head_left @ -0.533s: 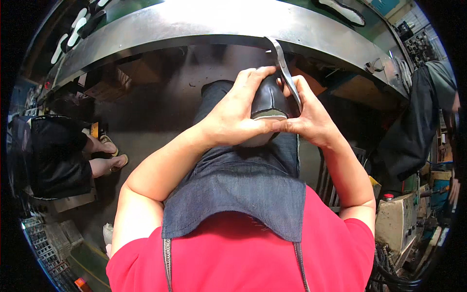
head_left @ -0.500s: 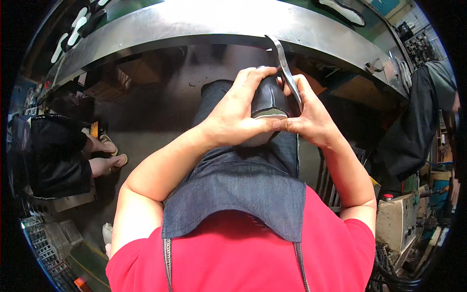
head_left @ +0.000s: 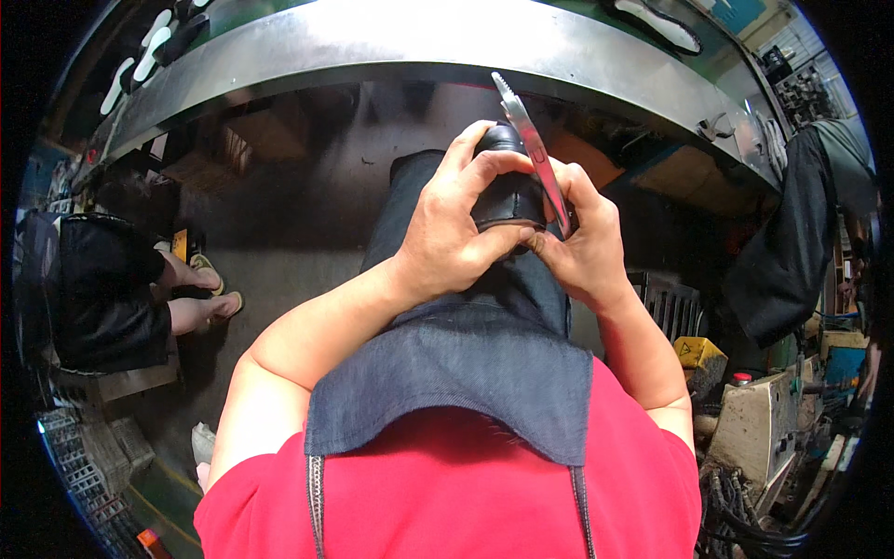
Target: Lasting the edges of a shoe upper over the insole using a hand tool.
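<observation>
Well, from where I stand, the black shoe (head_left: 510, 200) sits between both hands, above the dark denim (head_left: 393, 210) over the lap and short of the metal bench (head_left: 419, 42). The left hand (head_left: 442, 224) grasps it, fingers curled over the upper and thumb pressed at the near edge. The right hand (head_left: 589, 238) is wrapped around the metal pliers (head_left: 529, 140), its thumb meeting the left one at that same edge; how much of the shoe its fingers bear, I can't tell.

To me the shoe looks fairly light, stiff in its rounded shape, and glossy enough to be a little slippery and easily scuffed. I'd take it by the sides, sparing the shiny face. The pliers look hard, heavier for their size, and best held low on the handles.

The shoe's long axis seems to run away from the person towards the bench, rounded end outward; toe or heel, I can't say. The pliers lean leftward, toothed tip towards the bench, handles slanting down into the right palm.
</observation>
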{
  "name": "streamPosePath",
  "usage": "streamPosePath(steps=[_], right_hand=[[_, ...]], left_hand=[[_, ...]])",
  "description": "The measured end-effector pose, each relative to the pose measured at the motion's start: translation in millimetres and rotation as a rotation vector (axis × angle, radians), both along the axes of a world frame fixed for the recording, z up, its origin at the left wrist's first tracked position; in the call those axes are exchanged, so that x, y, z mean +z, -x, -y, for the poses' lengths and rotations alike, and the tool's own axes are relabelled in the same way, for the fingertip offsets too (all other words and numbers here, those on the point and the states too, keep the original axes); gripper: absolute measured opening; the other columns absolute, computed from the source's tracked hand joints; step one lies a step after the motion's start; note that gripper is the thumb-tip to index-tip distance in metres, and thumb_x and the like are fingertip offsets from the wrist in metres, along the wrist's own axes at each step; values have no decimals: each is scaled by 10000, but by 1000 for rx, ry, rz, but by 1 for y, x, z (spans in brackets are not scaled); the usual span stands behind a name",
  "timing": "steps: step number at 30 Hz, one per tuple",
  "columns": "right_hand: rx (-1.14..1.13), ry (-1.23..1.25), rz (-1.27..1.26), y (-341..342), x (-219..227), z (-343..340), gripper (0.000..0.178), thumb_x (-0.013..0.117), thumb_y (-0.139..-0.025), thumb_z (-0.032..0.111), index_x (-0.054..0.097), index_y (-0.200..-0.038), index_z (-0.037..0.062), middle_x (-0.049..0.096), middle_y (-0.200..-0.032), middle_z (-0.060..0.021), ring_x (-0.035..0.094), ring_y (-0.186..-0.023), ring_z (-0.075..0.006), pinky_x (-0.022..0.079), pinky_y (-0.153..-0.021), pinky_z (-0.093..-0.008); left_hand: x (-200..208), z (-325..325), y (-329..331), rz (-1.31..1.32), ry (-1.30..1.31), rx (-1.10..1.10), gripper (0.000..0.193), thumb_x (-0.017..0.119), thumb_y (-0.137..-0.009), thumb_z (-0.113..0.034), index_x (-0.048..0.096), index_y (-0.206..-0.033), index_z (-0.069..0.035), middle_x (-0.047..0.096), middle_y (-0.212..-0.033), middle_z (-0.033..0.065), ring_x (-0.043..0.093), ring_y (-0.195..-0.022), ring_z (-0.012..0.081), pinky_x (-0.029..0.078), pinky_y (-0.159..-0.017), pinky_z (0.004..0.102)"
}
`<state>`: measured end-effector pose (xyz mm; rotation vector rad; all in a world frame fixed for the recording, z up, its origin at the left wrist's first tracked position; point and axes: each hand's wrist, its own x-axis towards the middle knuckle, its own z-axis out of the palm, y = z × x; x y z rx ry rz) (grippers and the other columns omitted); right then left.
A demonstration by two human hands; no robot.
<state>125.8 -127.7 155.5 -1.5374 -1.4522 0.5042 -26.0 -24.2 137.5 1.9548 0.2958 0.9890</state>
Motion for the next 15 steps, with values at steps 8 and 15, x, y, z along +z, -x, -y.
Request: streamPosePath(steps=[8, 15], right_hand=[[-104, -94, -153, -4, -17, -11, 266, 662, -765, -77, 572, -999, 13, 654, -962, -107, 628, -888, -172, 489, -817, -292], [67, 75, -529, -11, -5, 44, 272, 590, -885, 26, 522, -1148, 31, 570, -1226, -98, 539, -1131, -166, 415, -979, -308]], left_hand=[[-12, -34, -19, -13, -40, -70, 582, 774, -709, -139, 555, -1237, -28, 446, -1315, 193, 486, -1221, 338, 391, -1038, 393], [-18, -56, -22, -65, -72, -146, 572, 698, -789, -247, 501, -1308, -106, 418, -1322, 176, 342, -1317, 326, 252, -1121, 403]])
